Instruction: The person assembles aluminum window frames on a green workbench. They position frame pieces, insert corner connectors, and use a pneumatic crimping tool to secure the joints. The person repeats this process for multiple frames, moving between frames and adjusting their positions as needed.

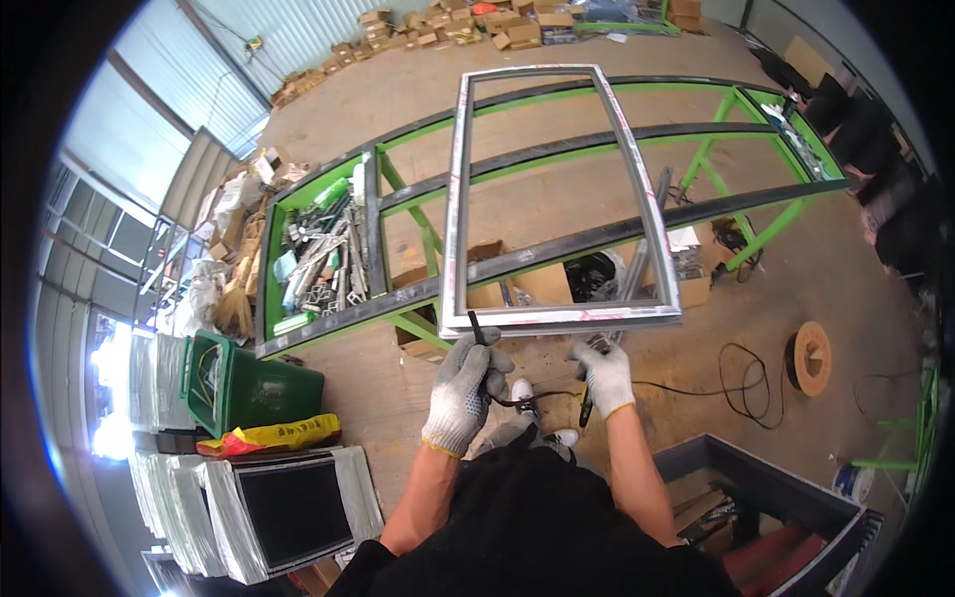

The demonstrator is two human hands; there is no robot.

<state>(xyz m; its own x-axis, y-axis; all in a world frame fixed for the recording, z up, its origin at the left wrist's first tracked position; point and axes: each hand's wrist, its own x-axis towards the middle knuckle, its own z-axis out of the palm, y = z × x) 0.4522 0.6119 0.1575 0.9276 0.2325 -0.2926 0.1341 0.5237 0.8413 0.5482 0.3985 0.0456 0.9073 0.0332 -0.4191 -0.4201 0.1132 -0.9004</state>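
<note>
A silver aluminium window frame lies flat across the black rails of a green steel work stand. My left hand, in a grey knit glove, grips a thin black rubber strip at the frame's near left corner. The strip loops down and across toward my right hand. That hand, also gloved, is closed on a small dark tool with a yellow-green handle just below the frame's near edge.
Loose metal profiles fill the stand's left end. A green bin and stacked wrapped frames sit at left. A cable spool and black cable lie on the floor at right. Cardboard boxes line the far wall.
</note>
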